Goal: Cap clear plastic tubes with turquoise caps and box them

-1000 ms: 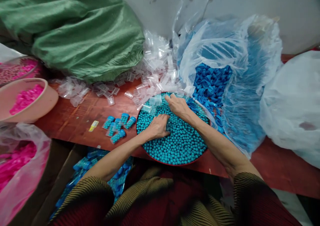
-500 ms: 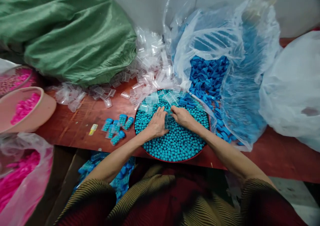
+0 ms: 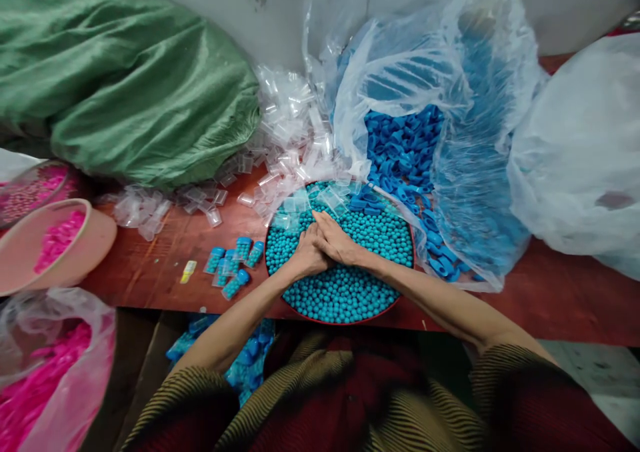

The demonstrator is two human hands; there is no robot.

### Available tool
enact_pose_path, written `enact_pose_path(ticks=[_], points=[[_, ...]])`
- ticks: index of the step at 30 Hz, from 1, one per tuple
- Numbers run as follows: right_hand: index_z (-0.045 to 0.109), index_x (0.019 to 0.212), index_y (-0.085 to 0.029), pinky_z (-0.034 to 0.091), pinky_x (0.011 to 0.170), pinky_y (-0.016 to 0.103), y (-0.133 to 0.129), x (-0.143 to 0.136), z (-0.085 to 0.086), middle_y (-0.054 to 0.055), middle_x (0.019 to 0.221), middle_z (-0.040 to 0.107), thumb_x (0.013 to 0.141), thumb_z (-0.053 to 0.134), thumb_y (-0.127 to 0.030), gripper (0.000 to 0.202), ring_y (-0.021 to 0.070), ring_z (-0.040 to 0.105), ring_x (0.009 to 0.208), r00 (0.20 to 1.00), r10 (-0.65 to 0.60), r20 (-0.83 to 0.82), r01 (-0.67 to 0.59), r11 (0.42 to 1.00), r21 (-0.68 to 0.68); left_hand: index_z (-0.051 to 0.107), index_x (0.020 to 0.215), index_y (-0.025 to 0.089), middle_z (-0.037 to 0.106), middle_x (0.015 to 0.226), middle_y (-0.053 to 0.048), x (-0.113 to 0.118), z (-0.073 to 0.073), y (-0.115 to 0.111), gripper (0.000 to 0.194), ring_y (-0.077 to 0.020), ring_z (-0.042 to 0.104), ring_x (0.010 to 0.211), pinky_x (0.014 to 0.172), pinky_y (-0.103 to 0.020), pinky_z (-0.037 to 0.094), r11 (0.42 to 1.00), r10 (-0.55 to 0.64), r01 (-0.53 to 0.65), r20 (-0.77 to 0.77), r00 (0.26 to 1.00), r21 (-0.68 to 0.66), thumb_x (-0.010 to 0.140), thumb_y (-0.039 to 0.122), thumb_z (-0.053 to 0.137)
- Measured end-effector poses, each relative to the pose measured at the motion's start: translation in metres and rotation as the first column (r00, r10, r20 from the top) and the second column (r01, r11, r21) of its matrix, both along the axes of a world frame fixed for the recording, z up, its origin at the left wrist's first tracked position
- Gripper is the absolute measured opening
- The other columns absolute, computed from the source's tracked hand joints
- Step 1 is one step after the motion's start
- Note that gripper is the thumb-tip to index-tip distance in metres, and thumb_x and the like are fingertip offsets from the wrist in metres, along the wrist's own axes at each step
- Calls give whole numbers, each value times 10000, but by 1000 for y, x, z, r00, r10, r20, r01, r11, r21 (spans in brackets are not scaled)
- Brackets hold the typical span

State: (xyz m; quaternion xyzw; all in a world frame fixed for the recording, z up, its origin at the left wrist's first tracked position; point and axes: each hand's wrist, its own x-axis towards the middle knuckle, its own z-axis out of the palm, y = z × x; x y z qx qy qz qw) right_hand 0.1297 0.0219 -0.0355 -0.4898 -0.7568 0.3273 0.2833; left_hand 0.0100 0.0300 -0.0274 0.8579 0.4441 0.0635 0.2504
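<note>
My left hand is closed and low over a round red tray full of turquoise beads. Its fingers are largely covered by my right hand, which lies across it with fingers pressed together. A small clear plastic container showed in my left hand a moment ago; now the hands hide it. Just beyond them, several empty clear containers and a few blue caps rest on the beads. Left of the tray stand and lie several bead-filled containers with blue caps.
Loose clear containers are heaped behind the tray, beside a large green sack. A plastic bag spills blue caps at right. Pink pieces fill a bowl and a bag at left.
My hands have come together, the right moving left over the left hand. The clear container between them has gone out of sight. The camera view has shifted slightly.
</note>
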Motion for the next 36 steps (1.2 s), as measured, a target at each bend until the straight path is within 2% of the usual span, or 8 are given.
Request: enact_pose_path(ticks=[3,7,12,20,24,29,32,36], points=[[372,1398,-112,221,1131,464,-3,9,8,154,1448,390,901,279,-579,688,254,263,1383,999,-3,-36,4,1000,7,444,1212,116,509,1168,-159,5,7,-4,547,-296,478,1110,970,-471,401,999,36,-35,-39,999,42,714,297,581],[608,1110,-148,379,1028,395,-21,39,22,133,1164,604,941,274,-450,481,209,520,1142,978,-193,-73,200,975,101,351,1291,92,486,1192,-175,-7,29,-20,678,-306,468,1130,965,-453,406,988,101,-93,-61,993,125,676,246,591],[609,1063,-146,368,1026,432,-38,60,5,150,1150,600,913,336,-355,376,236,510,1140,907,-421,26,417,903,106,345,1293,86,492,1156,-184,-28,43,-34,704,-344,480,1101,912,-481,425,989,147,-139,-229,962,50,652,237,597],[625,1042,-173,393,969,389,-8,42,-17,95,1092,652,885,337,-457,434,223,554,1043,820,-554,-140,538,832,-138,330,1283,124,478,1216,-164,-24,24,-13,792,-324,464,1164,979,-459,396,984,122,-131,-75,990,-117,577,249,668],[654,873,-172,452,846,333,2,31,-17,29,839,674,843,330,-580,521,203,575,851,713,-643,-279,574,764,-294,333,1286,125,473,1251,-162,-24,10,-9,816,-322,439,1218,1021,-461,376,982,160,-154,46,986,-107,558,252,679],[657,870,-155,470,843,320,11,19,-14,38,868,684,827,382,-543,477,198,591,876,539,-740,-401,532,669,-519,259,1343,109,414,1359,-194,-15,-5,-7,939,-326,400,1283,1069,-471,348,961,237,-204,176,955,-186,528,237,708],[658,942,-145,459,896,344,8,11,-10,57,929,690,860,343,-498,481,205,595,936,590,-708,-388,521,701,-486,208,1375,95,360,1418,-209,-11,-12,-5,1003,-320,390,1303,1093,-462,331,937,303,-246,226,926,-249,523,233,718],[610,1142,-142,371,1022,376,-4,-6,-6,114,1173,619,896,323,-459,493,217,530,1132,830,-488,-270,451,872,-191,263,1377,153,476,1354,-146,-11,-21,-2,891,-270,467,1245,1082,-443,361,971,198,-135,352,915,-196,597,248,682]])
